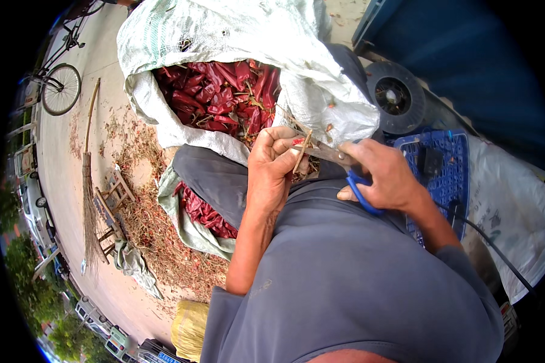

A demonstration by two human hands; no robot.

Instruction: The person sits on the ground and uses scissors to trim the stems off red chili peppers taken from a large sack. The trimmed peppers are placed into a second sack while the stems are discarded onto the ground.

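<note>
My left hand (272, 165) pinches a dry brown stem (304, 149) with a small red piece of chili (298, 142) beside it. In my right hand (388, 174) is a pair of scissors (338, 156) with blue handles. The metal blades reach to the stem at my left fingertips; whether they touch it cannot be made out. Just beyond my hands, a white woven sack (295, 86) gapes around many dried red chilies (222, 95). Beside my left leg, a smaller sack (193, 240) holds more red chilies (204, 211).
Stem litter (177, 263) covers the ground on the left, around a small wooden stool (111, 204) and a straw broom (88, 195). A bicycle (61, 89) stands farther off. To the right are a wheel (395, 97), a blue plastic crate (458, 181) and a blue panel (472, 68).
</note>
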